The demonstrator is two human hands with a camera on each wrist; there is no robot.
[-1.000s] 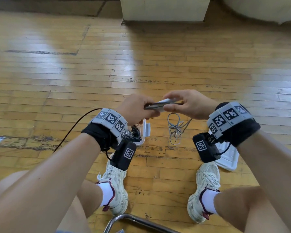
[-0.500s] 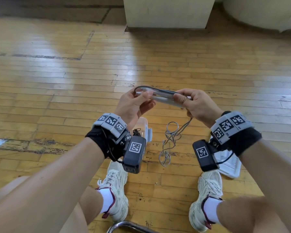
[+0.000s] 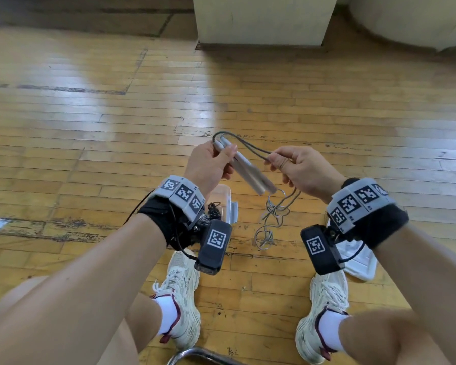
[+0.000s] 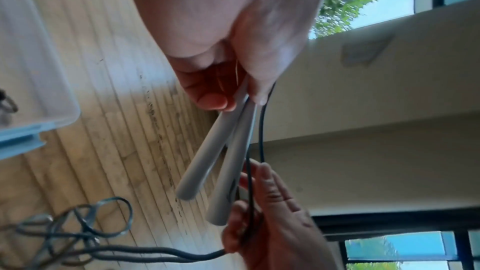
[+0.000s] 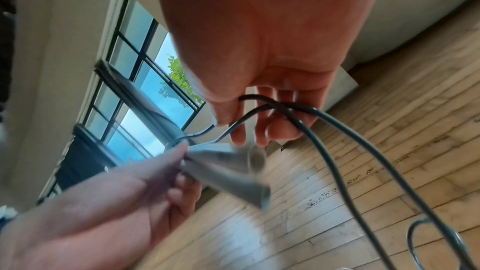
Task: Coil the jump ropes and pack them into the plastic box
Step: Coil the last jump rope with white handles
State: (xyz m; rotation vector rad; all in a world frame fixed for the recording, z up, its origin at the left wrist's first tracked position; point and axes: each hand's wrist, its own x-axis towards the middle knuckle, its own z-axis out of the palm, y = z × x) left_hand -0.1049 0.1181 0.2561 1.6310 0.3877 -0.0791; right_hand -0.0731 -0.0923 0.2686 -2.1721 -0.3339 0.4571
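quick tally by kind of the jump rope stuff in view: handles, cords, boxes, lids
grey handles: 2, both held together in the left hand
dark cords: 1 in hand, pinched by the right hand, its slack trailing to the floor
clear plastic boxes: 1, with something dark and coiled inside
white lids: 1
total: 5
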